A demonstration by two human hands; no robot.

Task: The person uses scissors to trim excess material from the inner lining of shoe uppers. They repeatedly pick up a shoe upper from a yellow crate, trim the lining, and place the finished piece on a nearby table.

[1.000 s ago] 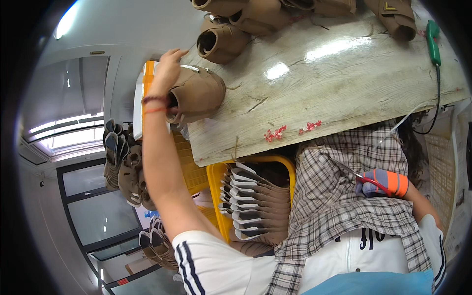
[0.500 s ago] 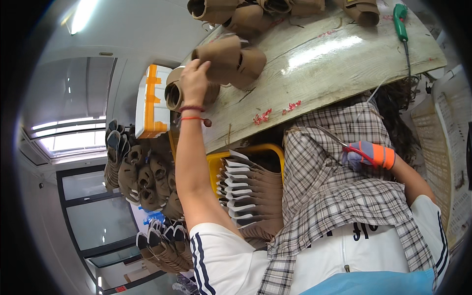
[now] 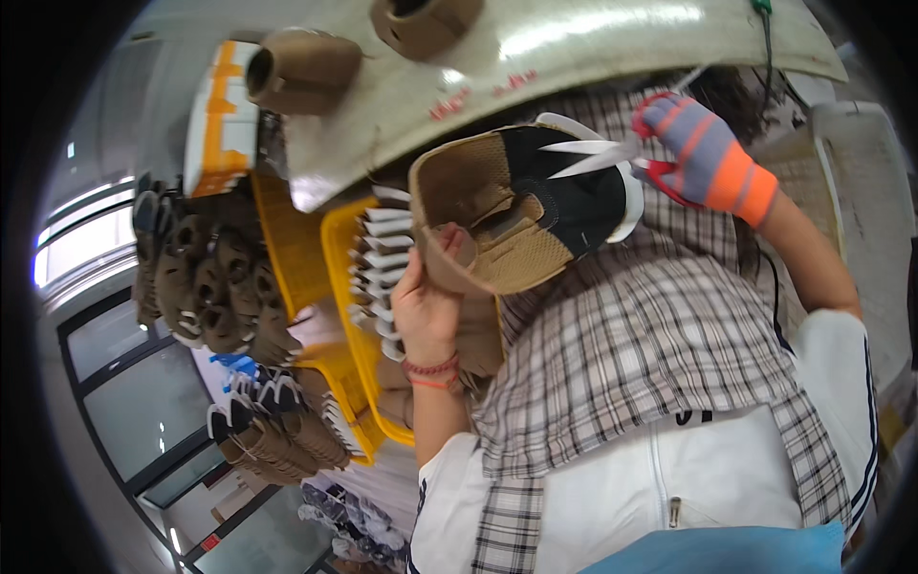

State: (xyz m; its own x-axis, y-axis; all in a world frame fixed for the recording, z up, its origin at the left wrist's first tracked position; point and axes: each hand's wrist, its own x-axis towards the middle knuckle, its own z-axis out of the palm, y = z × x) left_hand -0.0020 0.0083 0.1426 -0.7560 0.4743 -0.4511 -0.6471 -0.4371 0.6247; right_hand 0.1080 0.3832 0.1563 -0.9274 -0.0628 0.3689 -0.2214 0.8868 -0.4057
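Note:
A brown shoe upper (image 3: 535, 247) with a black lining and a white edge is in my left hand (image 3: 428, 304), in front of my lap. Its opening faces me, and the left fingers grip its near left rim, the thumb on the outside. Scissors (image 3: 591, 156) with red handles are in my right hand (image 3: 706, 158), which wears a grey and orange glove. Their blades are spread and lie over the black lining by the white edge. I cannot tell whether they touch it.
Two more brown uppers stand on the table (image 3: 402, 115), one at the left (image 3: 311, 72). A yellow crate (image 3: 335, 249) of stacked uppers sits left of my lap. Further left are a white box with orange tape (image 3: 225, 120) and piled uppers (image 3: 220, 287). A white basket (image 3: 798, 182) stands right.
My left hand has come from the table down to my lap with a shoe upper. My right hand has lifted the scissors to it, blades now spread. The view has shifted.

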